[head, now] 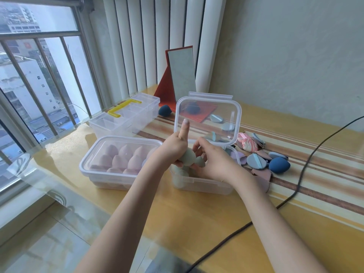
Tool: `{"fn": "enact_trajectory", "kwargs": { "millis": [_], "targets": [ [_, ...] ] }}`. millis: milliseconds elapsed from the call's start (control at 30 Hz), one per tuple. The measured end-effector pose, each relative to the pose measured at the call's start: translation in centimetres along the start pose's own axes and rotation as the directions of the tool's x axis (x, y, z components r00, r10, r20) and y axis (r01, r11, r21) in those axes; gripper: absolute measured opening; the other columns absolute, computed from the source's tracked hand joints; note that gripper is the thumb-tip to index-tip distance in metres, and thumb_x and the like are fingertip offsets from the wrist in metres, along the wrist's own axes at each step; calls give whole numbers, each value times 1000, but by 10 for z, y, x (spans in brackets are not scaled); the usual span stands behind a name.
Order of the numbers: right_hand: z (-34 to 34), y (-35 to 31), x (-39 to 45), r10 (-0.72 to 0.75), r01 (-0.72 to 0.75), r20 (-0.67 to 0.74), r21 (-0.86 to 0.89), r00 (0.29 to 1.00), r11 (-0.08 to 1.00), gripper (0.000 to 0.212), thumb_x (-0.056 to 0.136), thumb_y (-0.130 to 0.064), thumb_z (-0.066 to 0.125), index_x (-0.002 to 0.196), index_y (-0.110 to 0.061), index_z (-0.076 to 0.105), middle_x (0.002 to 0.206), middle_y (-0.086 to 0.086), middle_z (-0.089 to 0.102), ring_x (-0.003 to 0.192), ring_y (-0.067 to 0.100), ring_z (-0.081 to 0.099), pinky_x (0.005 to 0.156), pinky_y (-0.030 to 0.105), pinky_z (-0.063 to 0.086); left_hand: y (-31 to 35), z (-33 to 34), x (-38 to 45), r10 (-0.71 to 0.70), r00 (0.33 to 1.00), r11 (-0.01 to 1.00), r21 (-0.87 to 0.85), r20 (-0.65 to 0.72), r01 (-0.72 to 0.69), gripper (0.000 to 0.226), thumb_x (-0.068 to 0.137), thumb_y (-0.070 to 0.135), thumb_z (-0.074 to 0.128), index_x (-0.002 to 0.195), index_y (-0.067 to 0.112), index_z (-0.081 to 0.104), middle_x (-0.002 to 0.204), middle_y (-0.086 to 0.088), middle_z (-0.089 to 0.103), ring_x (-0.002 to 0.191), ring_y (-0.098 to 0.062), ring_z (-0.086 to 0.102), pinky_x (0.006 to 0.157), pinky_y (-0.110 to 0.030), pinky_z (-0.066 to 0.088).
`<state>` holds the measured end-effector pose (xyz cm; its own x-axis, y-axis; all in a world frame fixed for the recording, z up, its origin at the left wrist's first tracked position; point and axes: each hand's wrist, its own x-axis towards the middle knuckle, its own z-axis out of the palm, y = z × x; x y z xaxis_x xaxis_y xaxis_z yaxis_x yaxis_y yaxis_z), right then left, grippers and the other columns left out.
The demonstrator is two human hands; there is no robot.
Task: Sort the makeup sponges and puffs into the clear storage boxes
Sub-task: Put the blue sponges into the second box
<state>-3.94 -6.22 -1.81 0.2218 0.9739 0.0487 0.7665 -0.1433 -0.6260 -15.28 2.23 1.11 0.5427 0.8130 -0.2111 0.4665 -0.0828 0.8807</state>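
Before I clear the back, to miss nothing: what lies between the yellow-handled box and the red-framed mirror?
In the head view, one dark blue teardrop sponge lies between the yellow-handled box and the red-framed mirror.

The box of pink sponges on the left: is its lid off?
No, the box of pink sponges has its clear lid seated on top, while only the box under the hands stands open.

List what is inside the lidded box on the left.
The lidded box holds rows of pink teardrop sponges, seen through its clear lid. The left hand covers its right end, so a count is impossible.
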Motion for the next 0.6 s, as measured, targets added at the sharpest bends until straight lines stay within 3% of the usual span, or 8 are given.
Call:
{"fn": "enact_trajectory", "kwargs": {
  "millis": [167, 267, 333, 400, 467, 533, 600],
  "targets": [
    [3, 2, 2, -26, 26, -66, -1, 997, 1000, 37, 76, -31, 77, 93, -25, 44, 87, -3, 50, 68, 11, 44, 60, 25, 38, -5, 1, 4, 19, 1000, 999, -41, -5, -19, 62, 90, 69, 14, 87, 16, 46, 97, -16, 63, 78, -30, 63, 33, -18, 35],
    [2, 1, 3, -6, 3, -56, -46, 998, 999, 34, 76, -20, 77, 88, -21, 45, 77, -4, 51, 69, 18, 48, 62, 29, 41, -7, 4, 4, 76, 993, 985, -149, -87, -88, 55, 95, 61, 23, 72, 17, 45, 88, -11, 63, 70, -24, 60, 32, -19, 37],
    [2, 2, 4, 23, -23, -25, -4, 999, 1000, 37, 74, -12, 78, 83, -24, 44, 76, -2, 53, 69, 19, 51, 64, 32, 47, -7, 4, 2, 107, 988, 962, -241, -112, -132, 52, 97, 54, 28, 69, 15, 47, 92, -8, 66, 67, -18, 60, 34, -21, 42],
    [1, 2, 4, 68, -67, -1, 85, 998, 994, 37, 72, -14, 80, 85, -25, 47, 77, 0, 55, 68, 19, 53, 67, 37, 54, -6, 3, -1, 135, 990, 959, -246, -44, -142, 52, 96, 55, 31, 71, 14, 52, 91, -9, 65, 72, -22, 64, 43, -28, 52],
    [-1, 3, 5, 90, -94, 37, 123, 995, 988, 37, 72, -19, 80, 93, -21, 49, 78, -2, 55, 67, 15, 52, 65, 33, 52, -8, 3, 0, 176, 984, 978, -120, 15, -173, 57, 94, 58, 34, 74, 9, 56, 84, -15, 64, 83, -32, 67, 66, -44, 59],
    [-4, 3, 3, 83, -95, 93, 134, 992, 986, 37, 75, -20, 77, 99, -20, 49, 79, -3, 52, 66, 12, 48, 64, 26, 46, -10, 5, 3, 195, 981, 981, 20, 5, -195, 65, 94, 58, 35, 81, -1, 59, 81, -19, 61, 88, -36, 63, 82, -49, 54],
    [-7, 2, 1, 90, -113, 129, 187, 988, 976, 38, 80, -16, 70, 110, -21, 47, 84, 0, 51, 68, 13, 49, 66, 30, 49, -11, 6, 7, 194, 981, 978, 80, -8, -193, 68, 94, 58, 35, 86, -5, 60, 86, -22, 62, 93, -38, 62, 86, -51, 52]
  ]
}}
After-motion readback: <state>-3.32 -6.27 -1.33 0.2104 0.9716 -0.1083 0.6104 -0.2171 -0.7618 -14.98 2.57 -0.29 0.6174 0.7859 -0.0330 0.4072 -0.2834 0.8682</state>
